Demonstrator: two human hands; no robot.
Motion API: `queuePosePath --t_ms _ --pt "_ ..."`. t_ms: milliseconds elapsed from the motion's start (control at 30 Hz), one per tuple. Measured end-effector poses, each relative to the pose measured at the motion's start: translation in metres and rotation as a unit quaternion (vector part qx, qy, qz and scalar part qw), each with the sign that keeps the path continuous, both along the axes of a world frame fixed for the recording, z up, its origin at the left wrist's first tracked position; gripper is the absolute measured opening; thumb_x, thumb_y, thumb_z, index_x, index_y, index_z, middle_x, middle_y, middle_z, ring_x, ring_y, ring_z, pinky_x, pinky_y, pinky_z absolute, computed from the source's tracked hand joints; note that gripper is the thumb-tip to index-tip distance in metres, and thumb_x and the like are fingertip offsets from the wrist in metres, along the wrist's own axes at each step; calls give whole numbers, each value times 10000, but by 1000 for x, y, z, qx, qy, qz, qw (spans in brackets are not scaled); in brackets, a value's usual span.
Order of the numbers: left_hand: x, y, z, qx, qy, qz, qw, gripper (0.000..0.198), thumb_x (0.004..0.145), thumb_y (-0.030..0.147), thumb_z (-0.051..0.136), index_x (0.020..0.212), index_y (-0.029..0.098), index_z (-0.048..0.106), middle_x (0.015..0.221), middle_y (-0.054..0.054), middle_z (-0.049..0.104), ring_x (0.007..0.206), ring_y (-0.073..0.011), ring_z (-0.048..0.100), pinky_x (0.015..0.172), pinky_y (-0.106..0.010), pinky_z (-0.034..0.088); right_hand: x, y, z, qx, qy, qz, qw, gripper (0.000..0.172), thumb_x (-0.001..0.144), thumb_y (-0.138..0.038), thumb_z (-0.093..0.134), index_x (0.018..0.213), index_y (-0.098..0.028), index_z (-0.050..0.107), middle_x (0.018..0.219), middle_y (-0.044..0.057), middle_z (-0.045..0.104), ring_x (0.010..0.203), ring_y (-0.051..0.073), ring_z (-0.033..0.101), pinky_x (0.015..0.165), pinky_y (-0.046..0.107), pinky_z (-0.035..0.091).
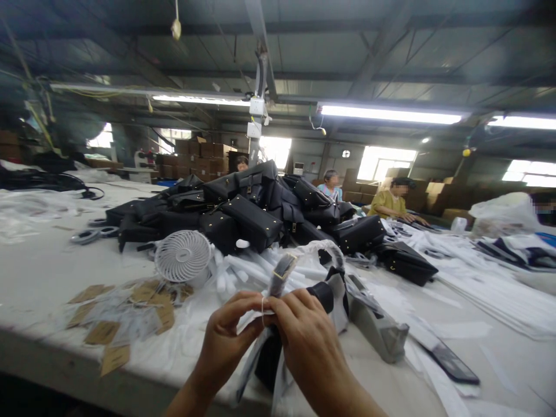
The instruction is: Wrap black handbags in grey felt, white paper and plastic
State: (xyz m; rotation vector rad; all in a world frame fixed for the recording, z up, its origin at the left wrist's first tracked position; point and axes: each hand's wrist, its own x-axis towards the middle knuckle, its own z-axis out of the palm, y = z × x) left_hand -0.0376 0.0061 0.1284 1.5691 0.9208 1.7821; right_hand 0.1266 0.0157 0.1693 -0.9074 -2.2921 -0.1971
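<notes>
Just above the table's front edge, my left hand (pixel 230 336) and my right hand (pixel 306 330) meet with fingers pinched together. Between them is a dark strap (pixel 284 271) with a gold-coloured buckle, partly covered in clear wrapping. A thin white band (pixel 263 313) crosses my left fingertips. Below my hands hangs part of a black bag (pixel 269 362) with white wrapping along it; my right hand hides much of it. Past my right hand, a handle in clear wrapping (pixel 334 255) arches up.
Black bags (pixel 252 220) are heaped ahead. A white fan (pixel 182 258) and brown tags in clear bags (pixel 102 333) lie left. On the right are a grey dispenser-like object (pixel 382 333), a phone (pixel 454 364) and white sheets (pixel 499 301). A co-worker in yellow (pixel 386 202) sits across.
</notes>
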Motion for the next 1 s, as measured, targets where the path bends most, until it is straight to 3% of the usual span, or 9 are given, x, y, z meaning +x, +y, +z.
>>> queuePosePath --t_ms 133,300,400,500,533,567,733,900,1000 --pt "-7 -6 11 93 158 46 982 188 820 144 711 944 273 768 901 -55 716 854 -205 655 779 -290 515 1 -3 10 -23 -23 9 999 116 904 -106 604 926 -208 654 874 42 670 835 241 539 754 378 398" --pt "-18 -14 17 105 255 44 960 303 831 132 679 1063 311 757 929 -83 743 875 -230 659 805 -304 502 10 -6 17 -171 111 107 973 295 897 -76 584 1104 -251 700 994 35 704 956 213 590 874 358 462" --pt "-18 -16 10 100 282 69 952 356 830 137 676 1123 332 725 963 -83 734 919 -232 655 848 -295 488 12 -8 13 -303 258 138 907 272 865 -182 674 1121 -255 731 1144 51 693 1134 234 585 1026 391 428" --pt "-11 -21 -1 89 213 153 961 312 814 157 705 1071 326 755 947 -64 715 897 -212 650 843 -264 487 11 -10 3 -429 392 169 796 252 874 -318 688 1104 -232 744 1246 66 665 1223 260 566 1081 412 402" --pt "-7 -24 -6 72 173 175 967 279 803 178 726 1042 316 767 947 -58 708 898 -211 646 844 -257 486 10 -10 -1 -441 420 169 775 250 882 -350 679 1088 -226 749 1247 70 667 1223 263 571 1079 411 409" --pt "-2 -26 -11 49 128 193 972 249 790 209 748 1019 305 774 956 -53 702 906 -211 640 848 -253 487 11 -10 -5 -431 434 161 774 241 888 -368 673 1058 -222 759 1223 74 679 1201 262 588 1064 404 428" --pt "13 -40 -40 -128 -98 214 964 426 726 449 806 1108 284 713 1055 -3 685 1001 -201 623 861 -209 499 20 -4 -24 -216 368 78 901 175 923 -303 627 942 -216 778 1052 98 720 1013 234 668 941 354 521" --pt "11 -50 -79 -261 -298 128 909 659 597 527 871 1175 288 664 1082 9 710 1015 -206 664 803 -204 530 38 7 -42 -110 267 63 955 250 938 -208 576 1144 -243 713 1150 99 697 1091 236 640 957 384 531" --pt "16 -56 -101 -305 -329 109 887 724 519 519 909 1164 291 670 1070 -12 720 930 -211 694 719 -220 540 48 14 -53 -65 191 56 978 331 912 -181 601 1230 -250 664 1209 98 682 1172 262 599 1005 450 509"
